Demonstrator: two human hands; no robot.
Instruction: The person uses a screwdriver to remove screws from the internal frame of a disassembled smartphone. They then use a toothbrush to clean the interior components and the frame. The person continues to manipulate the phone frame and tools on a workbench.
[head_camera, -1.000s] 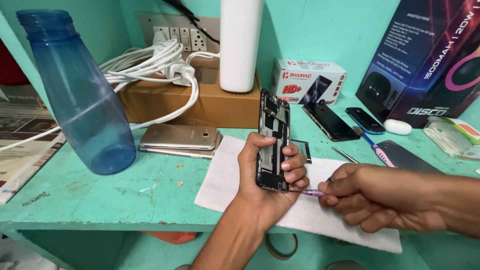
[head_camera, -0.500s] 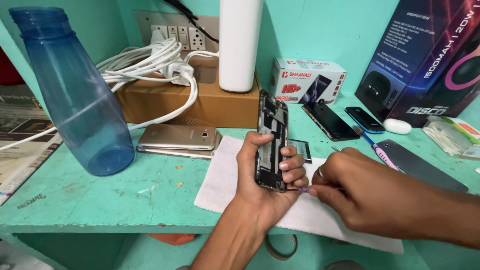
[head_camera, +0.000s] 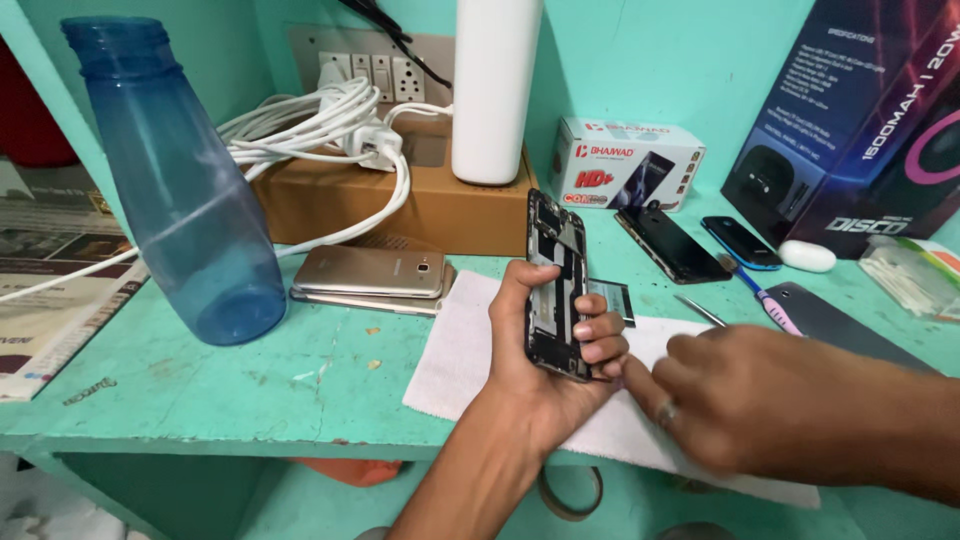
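Both hands bare, forearms unsleeved (a ring (head_camera: 667, 412) on one right finger).

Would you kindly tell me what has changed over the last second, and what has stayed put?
The right hand moved left, closing in on the lower end of the opened phone; the thin tool it showed earlier is now hidden. The left hand keeps gripping the phone upright over the white cloth. The blue bottle, gold phones and boxes did not move.

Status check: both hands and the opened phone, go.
Left hand grips opened phone upright, over white cloth. Right hand at phone's lower edge, fingertips touching. Blue bottle and gold phone off to the side, not obstructing.
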